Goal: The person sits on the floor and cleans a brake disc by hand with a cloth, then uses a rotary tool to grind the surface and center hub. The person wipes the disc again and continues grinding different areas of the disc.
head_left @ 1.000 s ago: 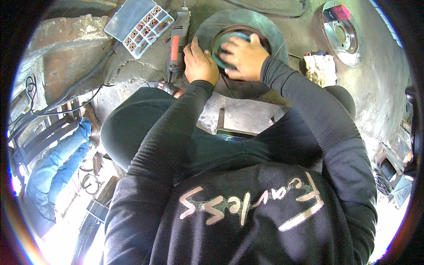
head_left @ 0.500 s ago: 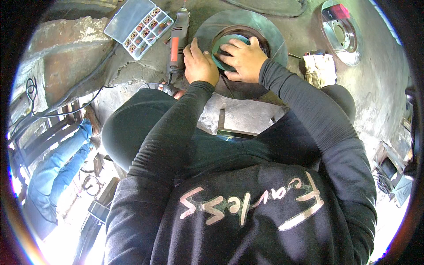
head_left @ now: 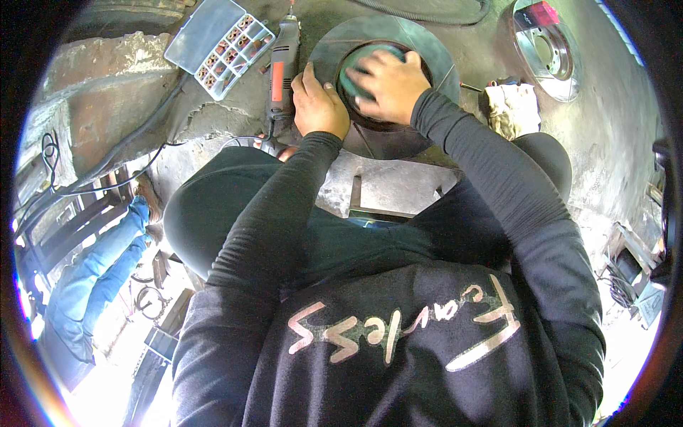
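A large round brake disc (head_left: 437, 60) lies flat in front of my knees. At its left edge my left hand (head_left: 319, 108) holds the rim, thumb over the upper face and fingers along the outside. My right hand (head_left: 390, 89) rests over the recessed centre with its fingers spread, blurred by motion. Under those fingers shows a round green piece (head_left: 350, 84); its kind is hard to tell, as the hand covers much of it. Just left of the disc lies a grey power tool (head_left: 284, 53) with an orange-red panel, shaped like a straight grinder.
An open clear compartment box (head_left: 235, 53) with small parts stands at the far left. A second brake disc (head_left: 548, 53) with a red box on it lies far right. A whitish cloth (head_left: 514, 110) sits near my right knee. Cables (head_left: 124, 178) run along the left, near another person's jeans-clad legs (head_left: 92, 274).
My right hand has shifted slightly left and up over the disc's centre and is now blurred. The left hand keeps its place at the rim.
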Available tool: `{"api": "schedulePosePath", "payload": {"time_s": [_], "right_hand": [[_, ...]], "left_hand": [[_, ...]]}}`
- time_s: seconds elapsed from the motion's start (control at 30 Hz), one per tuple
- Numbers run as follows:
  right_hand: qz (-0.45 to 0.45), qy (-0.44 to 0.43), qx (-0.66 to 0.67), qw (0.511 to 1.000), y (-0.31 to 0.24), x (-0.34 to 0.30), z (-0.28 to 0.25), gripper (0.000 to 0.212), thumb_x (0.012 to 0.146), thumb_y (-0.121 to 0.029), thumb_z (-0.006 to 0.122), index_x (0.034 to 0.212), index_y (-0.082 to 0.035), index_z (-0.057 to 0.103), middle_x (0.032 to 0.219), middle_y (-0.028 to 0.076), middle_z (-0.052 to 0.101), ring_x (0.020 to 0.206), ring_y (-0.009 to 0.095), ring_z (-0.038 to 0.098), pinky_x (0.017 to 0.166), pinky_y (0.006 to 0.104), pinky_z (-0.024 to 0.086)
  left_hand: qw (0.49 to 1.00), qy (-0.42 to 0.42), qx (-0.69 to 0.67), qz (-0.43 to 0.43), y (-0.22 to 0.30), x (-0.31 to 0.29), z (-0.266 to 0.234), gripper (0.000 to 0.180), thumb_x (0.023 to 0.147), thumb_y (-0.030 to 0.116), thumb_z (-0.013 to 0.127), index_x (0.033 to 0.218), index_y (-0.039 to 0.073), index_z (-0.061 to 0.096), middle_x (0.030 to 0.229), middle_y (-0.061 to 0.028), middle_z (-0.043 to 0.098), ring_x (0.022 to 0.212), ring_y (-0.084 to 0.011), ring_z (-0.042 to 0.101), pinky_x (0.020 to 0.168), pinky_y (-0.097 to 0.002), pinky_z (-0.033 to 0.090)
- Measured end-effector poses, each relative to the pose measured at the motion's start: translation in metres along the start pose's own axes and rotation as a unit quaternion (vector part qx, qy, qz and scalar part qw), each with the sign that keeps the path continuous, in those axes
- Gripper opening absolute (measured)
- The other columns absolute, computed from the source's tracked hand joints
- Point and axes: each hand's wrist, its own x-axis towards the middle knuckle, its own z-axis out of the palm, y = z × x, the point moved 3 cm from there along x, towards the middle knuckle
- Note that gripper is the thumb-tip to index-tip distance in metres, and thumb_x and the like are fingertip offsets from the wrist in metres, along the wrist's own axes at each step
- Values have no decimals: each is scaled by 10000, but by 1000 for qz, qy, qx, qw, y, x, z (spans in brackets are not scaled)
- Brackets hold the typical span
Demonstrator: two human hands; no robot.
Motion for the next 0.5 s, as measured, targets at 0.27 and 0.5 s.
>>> {"api": "schedulePosePath", "payload": {"time_s": [0.27,0.5], "right_hand": [[72,38,21,996,3,4,-2,518,810,-458,631,1247,-182,631,1209,14,605,1163,211,519,743,499,371],[81,18,14,996,0,1,-1,521,811,-466,624,1244,-177,634,1243,29,597,1195,218,514,778,509,372]], "left_hand": [[1000,1,-6,11,-3,0,2,511,892,110,559,1374,33,406,1289,-237,467,1172,-425,505,935,-490,464],[1000,-2,-8,10,-4,0,3,512,890,104,556,1373,29,405,1294,-237,465,1176,-428,502,940,-492,461]]}}
